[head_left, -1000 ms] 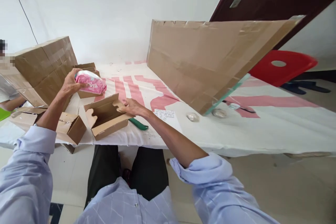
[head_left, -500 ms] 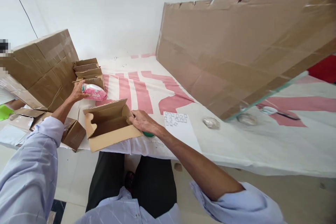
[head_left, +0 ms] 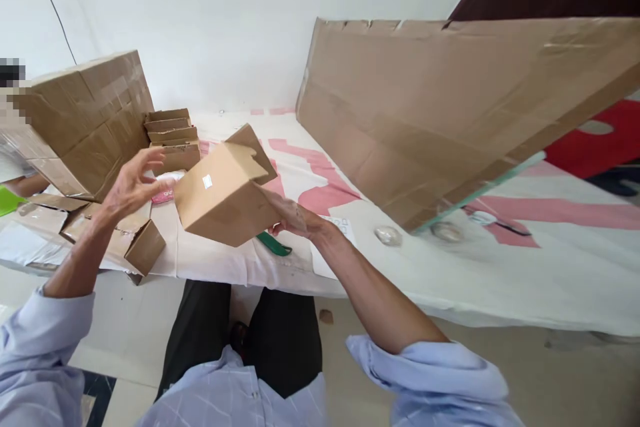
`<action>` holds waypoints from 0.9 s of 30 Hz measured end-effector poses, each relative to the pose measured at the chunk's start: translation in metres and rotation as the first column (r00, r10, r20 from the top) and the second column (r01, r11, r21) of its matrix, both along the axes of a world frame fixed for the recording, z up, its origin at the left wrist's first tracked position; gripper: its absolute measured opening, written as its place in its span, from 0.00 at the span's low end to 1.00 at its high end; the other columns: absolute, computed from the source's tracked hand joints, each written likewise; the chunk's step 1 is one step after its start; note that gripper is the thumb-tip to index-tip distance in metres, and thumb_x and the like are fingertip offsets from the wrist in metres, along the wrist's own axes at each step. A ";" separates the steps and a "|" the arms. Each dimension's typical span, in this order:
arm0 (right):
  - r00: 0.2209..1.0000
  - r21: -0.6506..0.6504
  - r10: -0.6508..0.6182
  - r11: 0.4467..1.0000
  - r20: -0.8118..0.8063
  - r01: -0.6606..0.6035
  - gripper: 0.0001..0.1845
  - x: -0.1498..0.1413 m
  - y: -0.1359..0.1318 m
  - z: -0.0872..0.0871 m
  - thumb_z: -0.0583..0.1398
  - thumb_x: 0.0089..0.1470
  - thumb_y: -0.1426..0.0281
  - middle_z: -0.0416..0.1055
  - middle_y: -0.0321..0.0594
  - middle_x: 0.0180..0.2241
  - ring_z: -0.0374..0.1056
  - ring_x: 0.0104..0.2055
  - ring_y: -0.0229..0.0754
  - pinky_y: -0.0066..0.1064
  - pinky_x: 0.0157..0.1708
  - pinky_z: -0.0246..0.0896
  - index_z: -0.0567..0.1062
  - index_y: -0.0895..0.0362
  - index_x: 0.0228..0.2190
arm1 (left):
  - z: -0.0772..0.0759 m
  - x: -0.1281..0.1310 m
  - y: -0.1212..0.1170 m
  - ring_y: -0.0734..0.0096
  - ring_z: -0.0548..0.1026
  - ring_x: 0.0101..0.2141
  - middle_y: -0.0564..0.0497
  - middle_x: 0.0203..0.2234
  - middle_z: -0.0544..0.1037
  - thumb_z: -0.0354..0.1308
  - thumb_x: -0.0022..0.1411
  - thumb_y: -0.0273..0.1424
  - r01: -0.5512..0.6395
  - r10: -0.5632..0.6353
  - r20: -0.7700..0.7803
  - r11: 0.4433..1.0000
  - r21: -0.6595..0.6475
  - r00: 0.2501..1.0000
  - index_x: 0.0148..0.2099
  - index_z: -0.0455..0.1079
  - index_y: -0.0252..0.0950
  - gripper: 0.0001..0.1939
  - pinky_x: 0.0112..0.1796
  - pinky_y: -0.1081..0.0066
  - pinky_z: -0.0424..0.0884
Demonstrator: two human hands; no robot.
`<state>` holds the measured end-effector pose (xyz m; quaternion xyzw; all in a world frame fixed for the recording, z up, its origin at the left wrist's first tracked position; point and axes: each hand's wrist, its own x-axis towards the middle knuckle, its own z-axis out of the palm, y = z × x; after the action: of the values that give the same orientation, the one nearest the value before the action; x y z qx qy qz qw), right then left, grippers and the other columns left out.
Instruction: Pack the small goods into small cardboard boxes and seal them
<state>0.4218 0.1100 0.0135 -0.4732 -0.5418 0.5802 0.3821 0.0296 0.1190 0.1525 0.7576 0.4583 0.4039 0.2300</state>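
A brown cardboard box (head_left: 220,197) is tilted up above the table's front, its bottom and a small white label facing me. My right hand (head_left: 287,213) grips its right end. To its left, my left hand (head_left: 135,180) is raised with fingers spread, holding nothing. A pink and white packet (head_left: 163,196) lies on the table behind the box, mostly covered by it and by my left hand. Under the lifted box, a green strip-like object (head_left: 275,244) rests on the cloth; I cannot make out its kind.
Several open cardboard boxes (head_left: 173,140) stand in a row at the back left, beside a large carton (head_left: 95,120). More small boxes (head_left: 145,247) lie at the front left. A big cardboard panel (head_left: 400,100) leans across the right. A marked paper sheet (head_left: 325,263) and a clear-wrapped item (head_left: 388,235) lie nearby.
My right hand has lifted the box off the table and tipped it so its bottom faces me. My left hand has let go of the pink packet. The green object is now more exposed.
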 end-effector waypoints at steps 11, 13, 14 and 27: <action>0.991 -0.137 0.023 0.990 -0.133 -0.041 0.23 -0.007 -0.021 -0.033 0.81 0.45 0.51 0.78 0.38 0.24 0.72 0.23 0.41 0.32 0.25 0.73 0.82 0.54 0.30 | -0.025 0.045 -0.084 0.30 0.64 0.76 0.41 0.75 0.71 0.83 0.49 0.53 0.169 -0.178 -0.168 0.983 -0.071 0.970 0.75 0.70 0.51 0.55 0.73 0.38 0.67; 0.992 -0.140 0.009 0.990 -0.126 -0.027 0.22 -0.010 -0.022 -0.036 0.81 0.44 0.52 0.77 0.37 0.23 0.72 0.23 0.41 0.32 0.25 0.73 0.81 0.53 0.29 | -0.025 0.047 -0.091 0.29 0.61 0.78 0.41 0.74 0.72 0.84 0.47 0.53 0.150 -0.161 -0.185 0.986 -0.073 0.969 0.75 0.71 0.51 0.56 0.76 0.36 0.62; 0.992 -0.139 0.007 0.990 -0.123 -0.024 0.23 -0.011 -0.023 -0.037 0.80 0.44 0.52 0.77 0.36 0.23 0.72 0.23 0.41 0.32 0.24 0.73 0.81 0.53 0.28 | -0.025 0.047 -0.094 0.29 0.60 0.78 0.41 0.74 0.72 0.84 0.47 0.53 0.140 -0.153 -0.192 0.987 -0.077 0.969 0.75 0.71 0.52 0.55 0.76 0.36 0.61; 0.972 -0.039 -0.236 0.971 0.002 0.236 0.16 -0.002 -0.016 -0.019 0.76 0.54 0.60 0.78 0.42 0.25 0.72 0.24 0.40 0.31 0.22 0.73 0.80 0.56 0.28 | -0.077 0.034 -0.093 0.34 0.73 0.68 0.36 0.68 0.72 0.75 0.64 0.42 -0.164 0.222 -0.372 0.969 0.183 0.901 0.70 0.69 0.43 0.36 0.68 0.39 0.73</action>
<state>0.4195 0.0939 -0.0056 -0.5409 -0.4697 0.5418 0.4396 0.0635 0.0259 0.0755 0.7883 0.5367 0.2987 0.0365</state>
